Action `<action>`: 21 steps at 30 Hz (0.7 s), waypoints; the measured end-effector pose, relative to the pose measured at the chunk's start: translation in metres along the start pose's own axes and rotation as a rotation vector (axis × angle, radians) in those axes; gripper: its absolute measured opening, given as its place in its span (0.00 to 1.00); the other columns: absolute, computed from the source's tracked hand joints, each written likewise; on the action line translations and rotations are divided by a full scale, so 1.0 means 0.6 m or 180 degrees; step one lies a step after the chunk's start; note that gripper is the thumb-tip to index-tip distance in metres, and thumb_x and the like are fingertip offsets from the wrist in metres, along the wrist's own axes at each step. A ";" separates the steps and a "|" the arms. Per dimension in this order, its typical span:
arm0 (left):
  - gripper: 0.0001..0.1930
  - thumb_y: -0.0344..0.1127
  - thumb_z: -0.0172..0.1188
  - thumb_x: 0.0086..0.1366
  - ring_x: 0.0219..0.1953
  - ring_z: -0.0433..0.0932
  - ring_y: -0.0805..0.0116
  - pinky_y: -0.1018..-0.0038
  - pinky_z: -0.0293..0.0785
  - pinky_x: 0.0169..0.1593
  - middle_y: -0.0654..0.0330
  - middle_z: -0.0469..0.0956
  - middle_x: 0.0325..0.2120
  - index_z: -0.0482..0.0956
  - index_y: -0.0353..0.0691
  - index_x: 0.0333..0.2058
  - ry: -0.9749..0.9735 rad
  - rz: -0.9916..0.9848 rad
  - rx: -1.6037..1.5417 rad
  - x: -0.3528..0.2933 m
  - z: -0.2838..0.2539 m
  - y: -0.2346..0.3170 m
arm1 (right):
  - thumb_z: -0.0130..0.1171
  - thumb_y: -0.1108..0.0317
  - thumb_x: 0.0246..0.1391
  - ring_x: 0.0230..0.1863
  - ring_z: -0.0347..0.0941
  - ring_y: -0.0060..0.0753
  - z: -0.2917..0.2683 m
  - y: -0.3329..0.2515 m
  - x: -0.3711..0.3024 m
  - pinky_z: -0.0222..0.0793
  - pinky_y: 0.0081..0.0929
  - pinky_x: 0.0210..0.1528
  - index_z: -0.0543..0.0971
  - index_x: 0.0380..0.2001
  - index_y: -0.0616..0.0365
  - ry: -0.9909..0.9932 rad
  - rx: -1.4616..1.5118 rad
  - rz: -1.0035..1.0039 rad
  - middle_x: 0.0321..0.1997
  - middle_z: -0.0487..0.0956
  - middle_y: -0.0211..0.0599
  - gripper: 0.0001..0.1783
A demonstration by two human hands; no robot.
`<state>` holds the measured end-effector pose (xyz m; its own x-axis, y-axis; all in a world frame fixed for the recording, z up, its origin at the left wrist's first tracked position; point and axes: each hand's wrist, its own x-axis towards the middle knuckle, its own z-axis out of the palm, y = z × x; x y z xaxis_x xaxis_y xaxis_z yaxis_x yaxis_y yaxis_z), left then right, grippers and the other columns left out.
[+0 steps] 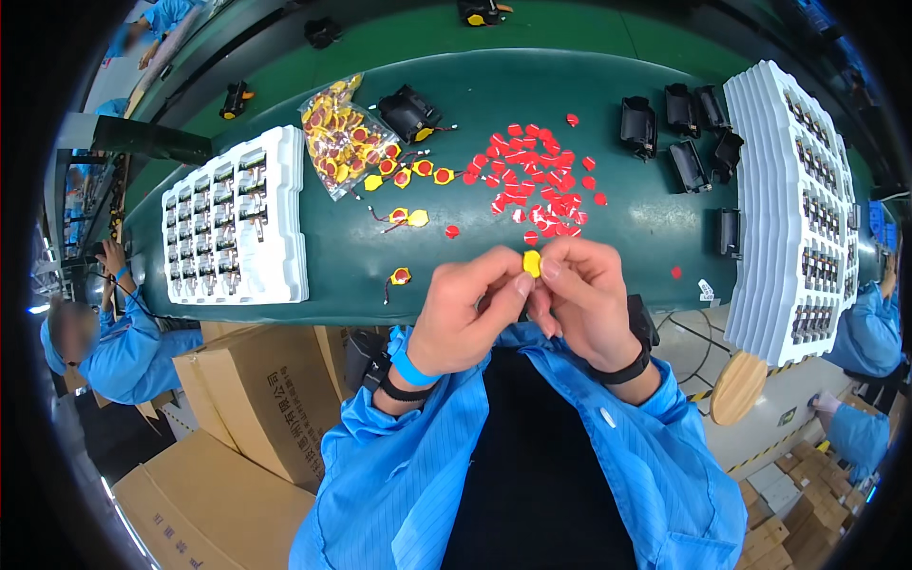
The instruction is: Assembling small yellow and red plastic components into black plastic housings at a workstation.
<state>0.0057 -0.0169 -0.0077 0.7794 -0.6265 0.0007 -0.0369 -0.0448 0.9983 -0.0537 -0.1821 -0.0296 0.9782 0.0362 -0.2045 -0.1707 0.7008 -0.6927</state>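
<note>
Close in front of me, a small yellow disc-shaped piece (532, 263) is pinched at the fingertips of both hands. My left hand (464, 312) is closed on its left side, and my right hand (591, 293) grips it from the right. The underside of the piece is hidden. Just beyond my fingers lie many loose red stickers (541, 176) on the green table (361, 271). To the left are several yellow wired discs (400, 276) with red faces. Behind them a clear plastic bag (344, 138) holds more of these yellow pieces.
A white tray (293, 180) of small metal parts stands at left, and stacked white trays (769, 199) at right. Black plastic housings (638, 127) sit near the right stack; another black housing (407, 112) is by the bag. Cardboard boxes (256, 399) stand below left. Other people work nearby.
</note>
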 end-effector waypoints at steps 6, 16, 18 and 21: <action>0.06 0.28 0.55 0.70 0.22 0.75 0.76 0.79 0.68 0.27 0.60 0.77 0.21 0.77 0.29 0.37 -0.0368 -0.0028 0.0298 -0.003 0.013 -0.021 | 0.53 0.69 0.67 0.15 0.70 0.25 -0.027 0.008 -0.022 0.59 0.19 0.16 0.76 0.32 0.66 0.0055 0.0257 0.0164 0.19 0.76 0.38 0.11; 0.06 0.29 0.61 0.58 0.19 0.77 0.57 0.65 0.70 0.25 0.54 0.76 0.17 0.75 0.34 0.28 0.0361 0.0835 0.3368 0.053 -0.013 -0.020 | 0.50 0.69 0.67 0.13 0.63 0.30 -0.057 -0.028 -0.032 0.54 0.23 0.14 0.72 0.31 0.62 0.0230 0.0963 -0.0277 0.18 0.70 0.39 0.10; 0.08 0.33 0.61 0.60 0.20 0.78 0.53 0.61 0.71 0.25 0.53 0.77 0.17 0.74 0.35 0.27 0.0401 0.0855 0.4361 0.093 -0.031 -0.038 | 0.50 0.68 0.66 0.14 0.63 0.29 -0.072 -0.037 -0.031 0.54 0.23 0.14 0.71 0.30 0.62 0.0501 0.0586 -0.0794 0.18 0.70 0.40 0.10; 0.14 0.41 0.57 0.65 0.21 0.79 0.49 0.56 0.73 0.26 0.52 0.77 0.16 0.73 0.37 0.26 -0.0334 0.0169 0.4544 0.112 -0.042 -0.061 | 0.48 0.68 0.67 0.14 0.63 0.28 -0.084 -0.036 -0.010 0.54 0.22 0.15 0.70 0.30 0.63 0.0489 0.0524 -0.0804 0.18 0.69 0.39 0.11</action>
<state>0.0755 -0.0378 -0.0427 0.7105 -0.7030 -0.0316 -0.6989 -0.7102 0.0850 -0.0617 -0.2335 -0.0481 0.9558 -0.2523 -0.1511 0.1084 0.7799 -0.6164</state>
